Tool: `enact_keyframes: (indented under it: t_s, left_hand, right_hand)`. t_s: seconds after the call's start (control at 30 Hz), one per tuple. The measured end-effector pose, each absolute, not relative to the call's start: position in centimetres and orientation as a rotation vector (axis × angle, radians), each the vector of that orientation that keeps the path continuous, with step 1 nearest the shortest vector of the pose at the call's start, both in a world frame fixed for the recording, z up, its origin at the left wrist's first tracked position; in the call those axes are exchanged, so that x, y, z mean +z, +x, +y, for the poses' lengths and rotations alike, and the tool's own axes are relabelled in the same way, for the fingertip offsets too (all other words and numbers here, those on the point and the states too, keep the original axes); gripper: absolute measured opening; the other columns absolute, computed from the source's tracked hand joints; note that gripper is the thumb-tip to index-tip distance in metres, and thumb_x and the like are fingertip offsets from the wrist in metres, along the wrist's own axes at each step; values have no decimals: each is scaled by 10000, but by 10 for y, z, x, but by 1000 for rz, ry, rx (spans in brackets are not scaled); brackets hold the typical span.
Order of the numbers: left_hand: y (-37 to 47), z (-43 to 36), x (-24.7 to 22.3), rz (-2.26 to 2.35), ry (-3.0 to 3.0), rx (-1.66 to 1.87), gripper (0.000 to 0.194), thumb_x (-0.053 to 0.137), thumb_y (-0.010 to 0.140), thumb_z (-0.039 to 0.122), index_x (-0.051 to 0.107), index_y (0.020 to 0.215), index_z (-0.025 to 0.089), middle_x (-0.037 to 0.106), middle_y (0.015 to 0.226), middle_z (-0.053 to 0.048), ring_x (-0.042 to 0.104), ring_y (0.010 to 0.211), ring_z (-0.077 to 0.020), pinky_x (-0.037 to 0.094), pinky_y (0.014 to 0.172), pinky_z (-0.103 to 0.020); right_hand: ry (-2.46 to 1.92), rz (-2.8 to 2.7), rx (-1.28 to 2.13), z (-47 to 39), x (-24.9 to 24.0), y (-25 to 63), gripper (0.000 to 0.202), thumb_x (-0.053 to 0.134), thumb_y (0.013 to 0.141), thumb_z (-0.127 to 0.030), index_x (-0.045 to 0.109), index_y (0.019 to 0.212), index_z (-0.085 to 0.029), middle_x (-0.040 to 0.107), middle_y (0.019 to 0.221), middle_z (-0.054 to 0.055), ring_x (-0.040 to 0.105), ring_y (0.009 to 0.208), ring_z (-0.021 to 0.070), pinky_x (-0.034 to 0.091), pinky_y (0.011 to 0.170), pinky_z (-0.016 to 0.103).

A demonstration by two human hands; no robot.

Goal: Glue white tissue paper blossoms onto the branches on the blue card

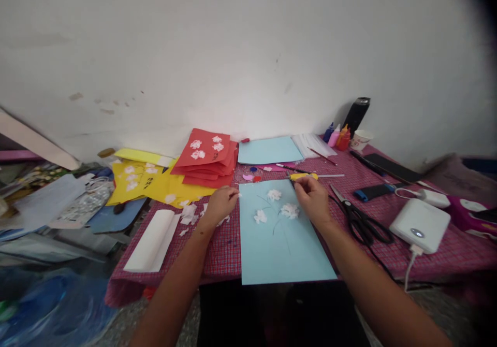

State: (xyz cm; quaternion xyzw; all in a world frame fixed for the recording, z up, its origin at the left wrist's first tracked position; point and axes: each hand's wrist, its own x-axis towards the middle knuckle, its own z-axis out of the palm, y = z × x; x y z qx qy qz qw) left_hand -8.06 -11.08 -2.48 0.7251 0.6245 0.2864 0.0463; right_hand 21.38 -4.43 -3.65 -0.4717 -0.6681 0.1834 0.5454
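A light blue sheet (279, 254) lies on the checked cloth, bearing three white paper flowers and thin drawn stems. Just left of its upper edge, my left hand (223, 202) is closed with thumb and fingertips pinched on a small white scrap. My right hand (312, 197) is at the sheet's upper right, its fingers closed round the yellow glue gun (303, 176), whose clear stick points right. White torn paper scraps (189, 214) lie left of my left hand, beside a folded white paper (151, 241).
Red cards (205, 153) and yellow cards (130, 181) are stacked at the back left. Scissors (363, 220), a white power bank (421, 222) with cables and a blue-black cutter (373, 192) lie right. Paint bottles (344, 138), a paper cup (361, 140) and a black flask (357, 114) stand behind.
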Motion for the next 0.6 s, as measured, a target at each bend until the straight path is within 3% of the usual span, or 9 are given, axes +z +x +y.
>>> enact_keyframes:
  t_s: [0.17, 0.37, 0.6]
  left_hand:
    - [-94, -111, -19, 1715, 1874, 1240, 297, 546, 865, 254, 692, 1119, 205, 732, 1033, -52, 665, 912, -187, 508, 814, -299]
    - [-111, -151, -3, 1735, 1353, 1720, 363, 635, 820, 362, 666, 1124, 165, 721, 963, -57, 651, 771, -146, 506, 684, -246]
    - [-154, -247, -8, 2121, 1706, 1208, 284, 601, 853, 390, 700, 1048, 208, 716, 996, -47, 648, 902, -203, 503, 795, -314]
  right_hand:
    - [-1098, -1611, 388, -47, -34, 211, 101, 550, 826, -267, 637, 825, -215, 644, 763, 16, 578, 671, 182, 464, 668, 302]
    - [-1103, -1620, 401, -47, -36, 211, 109, 549, 817, -283, 634, 822, -214, 634, 736, 11, 571, 646, 178, 466, 644, 300]
    - [-1041, -1652, 470, -47, -39, 207, 99, 578, 818, -287, 634, 855, -214, 639, 755, 15, 594, 663, 178, 483, 651, 301]
